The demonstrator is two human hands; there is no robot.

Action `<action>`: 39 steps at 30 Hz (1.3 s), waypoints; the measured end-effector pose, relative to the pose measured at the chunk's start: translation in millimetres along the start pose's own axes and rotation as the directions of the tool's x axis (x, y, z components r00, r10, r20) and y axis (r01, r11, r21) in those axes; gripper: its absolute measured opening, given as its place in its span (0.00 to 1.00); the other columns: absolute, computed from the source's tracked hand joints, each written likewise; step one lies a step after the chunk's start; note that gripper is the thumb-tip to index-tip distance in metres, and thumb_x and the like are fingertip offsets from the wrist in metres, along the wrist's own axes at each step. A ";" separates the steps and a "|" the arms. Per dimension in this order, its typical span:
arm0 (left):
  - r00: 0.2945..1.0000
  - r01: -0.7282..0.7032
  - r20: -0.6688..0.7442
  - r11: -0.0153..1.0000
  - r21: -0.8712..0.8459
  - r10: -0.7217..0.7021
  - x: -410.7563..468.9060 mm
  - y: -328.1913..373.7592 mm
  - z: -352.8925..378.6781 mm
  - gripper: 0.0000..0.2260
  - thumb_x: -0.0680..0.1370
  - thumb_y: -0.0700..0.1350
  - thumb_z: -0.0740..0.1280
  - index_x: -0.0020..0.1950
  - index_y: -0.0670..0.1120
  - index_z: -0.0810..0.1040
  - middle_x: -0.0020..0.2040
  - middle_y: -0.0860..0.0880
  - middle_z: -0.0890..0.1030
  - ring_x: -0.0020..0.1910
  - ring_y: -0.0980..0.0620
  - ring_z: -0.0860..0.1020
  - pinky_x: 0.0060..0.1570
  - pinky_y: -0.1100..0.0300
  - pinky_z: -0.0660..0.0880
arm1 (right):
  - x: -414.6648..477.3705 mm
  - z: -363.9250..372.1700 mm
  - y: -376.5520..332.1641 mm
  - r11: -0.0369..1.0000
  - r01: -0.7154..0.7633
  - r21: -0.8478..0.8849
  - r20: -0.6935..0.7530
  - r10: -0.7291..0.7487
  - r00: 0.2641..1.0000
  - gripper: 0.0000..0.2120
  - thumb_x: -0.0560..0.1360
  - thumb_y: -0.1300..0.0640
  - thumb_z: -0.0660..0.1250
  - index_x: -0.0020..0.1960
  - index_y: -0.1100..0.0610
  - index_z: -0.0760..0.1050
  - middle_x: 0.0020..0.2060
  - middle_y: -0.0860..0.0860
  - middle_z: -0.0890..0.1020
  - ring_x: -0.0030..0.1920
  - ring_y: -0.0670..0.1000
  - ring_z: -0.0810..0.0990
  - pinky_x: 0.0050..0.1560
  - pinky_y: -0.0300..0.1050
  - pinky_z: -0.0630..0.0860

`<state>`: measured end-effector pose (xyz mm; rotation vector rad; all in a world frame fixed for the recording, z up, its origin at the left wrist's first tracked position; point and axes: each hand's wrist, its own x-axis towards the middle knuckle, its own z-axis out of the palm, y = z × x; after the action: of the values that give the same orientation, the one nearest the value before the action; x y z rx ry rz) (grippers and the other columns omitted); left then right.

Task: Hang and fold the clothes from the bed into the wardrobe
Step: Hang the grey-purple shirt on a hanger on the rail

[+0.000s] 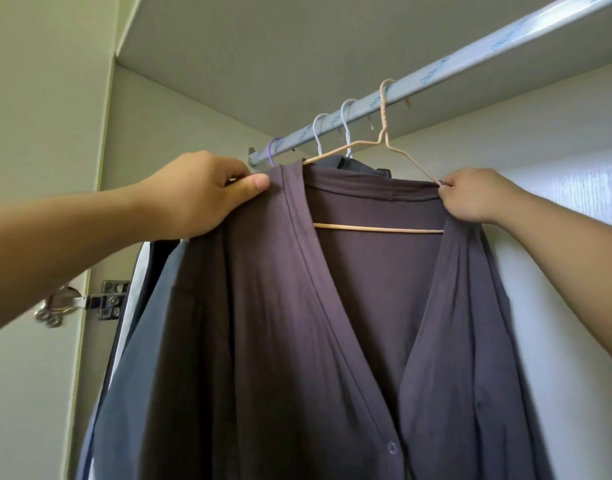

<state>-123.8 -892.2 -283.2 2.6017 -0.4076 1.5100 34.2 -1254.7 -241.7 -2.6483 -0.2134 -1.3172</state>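
A brown-purple button cardigan (332,323) hangs on a tan wire hanger (384,133) whose hook sits over the silver wardrobe rail (436,72). My left hand (200,195) pinches the cardigan's left shoulder between thumb and fingers. On the other side, my right hand (471,199) pinches the fabric at the right shoulder, at the end of the hanger's arm. The cardigan's front is open in a deep V and the hanger's bottom bar shows through it.
Behind the cardigan hang a grey-blue shirt (142,341) and dark garments on white hangers (346,126) and a purple hook (273,150). A metal door hinge (86,301) sits at the left. A shelf (263,46) runs above the rail. The white wardrobe wall (557,306) is at the right.
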 end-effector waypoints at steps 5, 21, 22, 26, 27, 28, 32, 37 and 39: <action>0.997 0.017 0.071 1.000 -0.016 -0.016 -18.7 -11.4 -7.6 0.28 0.66 0.72 0.63 0.45 0.47 0.78 0.36 0.46 0.81 0.36 0.47 0.79 0.40 0.52 0.76 | -1.5 0.7 -8.9 0.997 -0.043 -0.063 -0.017 0.042 0.999 0.11 0.80 0.59 0.59 0.54 0.60 0.79 0.53 0.64 0.81 0.54 0.65 0.79 0.52 0.48 0.75; 0.993 0.115 0.018 0.992 0.047 -0.116 -14.2 -4.1 -9.8 0.21 0.81 0.61 0.61 0.39 0.46 0.77 0.32 0.44 0.79 0.32 0.45 0.77 0.32 0.57 0.67 | -20.2 -15.2 -69.8 0.967 -0.065 0.248 -0.235 0.125 0.964 0.14 0.76 0.65 0.61 0.59 0.64 0.80 0.57 0.65 0.79 0.55 0.65 0.78 0.57 0.53 0.78; 0.986 0.162 0.043 0.986 -0.047 -0.160 -12.9 -2.8 -9.8 0.20 0.80 0.61 0.64 0.39 0.46 0.78 0.31 0.43 0.79 0.30 0.45 0.77 0.31 0.59 0.67 | -23.7 -14.3 -71.2 0.963 -0.048 0.265 -0.263 0.120 0.957 0.16 0.75 0.65 0.62 0.62 0.63 0.78 0.60 0.63 0.78 0.54 0.64 0.78 0.57 0.51 0.77; 0.926 0.373 0.272 0.752 -0.543 -0.263 -12.9 -6.8 -11.1 0.21 0.63 0.62 0.77 0.43 0.47 0.83 0.43 0.36 0.81 0.38 0.44 0.74 0.40 0.54 0.69 | -55.8 -5.2 -103.5 0.898 0.132 0.419 -0.557 0.140 0.819 0.21 0.72 0.65 0.62 0.64 0.56 0.68 0.62 0.56 0.67 0.49 0.59 0.73 0.49 0.48 0.68; 0.910 0.410 0.324 0.677 -0.611 -0.258 -14.2 -6.9 -12.3 0.22 0.60 0.61 0.79 0.44 0.48 0.83 0.43 0.38 0.80 0.40 0.44 0.72 0.40 0.55 0.67 | -63.4 -4.9 -117.0 0.867 0.204 0.455 -0.601 0.130 0.789 0.18 0.71 0.65 0.62 0.60 0.55 0.68 0.59 0.54 0.67 0.47 0.57 0.72 0.47 0.47 0.67; 0.898 0.436 0.364 0.612 -0.660 -0.247 -14.2 -8.5 -13.9 0.22 0.60 0.61 0.80 0.45 0.48 0.83 0.43 0.41 0.78 0.41 0.44 0.71 0.38 0.57 0.67 | -69.8 -4.3 -130.2 0.828 0.274 0.489 -0.610 0.101 0.786 0.15 0.71 0.64 0.63 0.56 0.55 0.68 0.55 0.52 0.69 0.46 0.54 0.71 0.47 0.47 0.67; 0.855 0.516 0.481 0.391 -0.762 -0.192 -10.2 -10.6 -21.3 0.11 0.76 0.53 0.69 0.43 0.45 0.81 0.39 0.47 0.82 0.35 0.52 0.81 0.40 0.61 0.79 | -77.9 -6.1 -176.5 0.592 0.267 0.760 -0.356 0.035 0.934 0.18 0.78 0.46 0.64 0.37 0.59 0.74 0.31 0.53 0.77 0.37 0.56 0.74 0.44 0.49 0.75; 0.824 0.558 0.554 0.340 -0.757 -0.120 -7.0 -5.5 -25.2 0.10 0.72 0.47 0.70 0.33 0.47 0.86 0.39 0.49 0.85 0.37 0.54 0.82 0.47 0.60 0.79 | -88.1 -12.2 -193.6 0.413 0.192 0.891 -0.155 -0.120 0.981 0.31 0.76 0.43 0.70 0.28 0.62 0.61 0.28 0.53 0.62 0.31 0.51 0.62 0.35 0.44 0.61; 0.805 0.586 0.579 0.325 -0.742 -0.129 -7.3 -0.6 -26.8 0.07 0.70 0.46 0.72 0.34 0.47 0.85 0.39 0.49 0.84 0.36 0.55 0.82 0.41 0.62 0.80 | -85.0 -10.7 -189.9 0.326 0.137 0.935 -0.083 -0.172 0.982 0.30 0.75 0.44 0.72 0.38 0.72 0.67 0.33 0.54 0.69 0.35 0.52 0.66 0.39 0.47 0.65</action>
<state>-149.4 -884.4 -276.0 1.8225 -0.4368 0.2882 -64.0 -1076.3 -285.7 -1.6032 -0.9454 -0.7466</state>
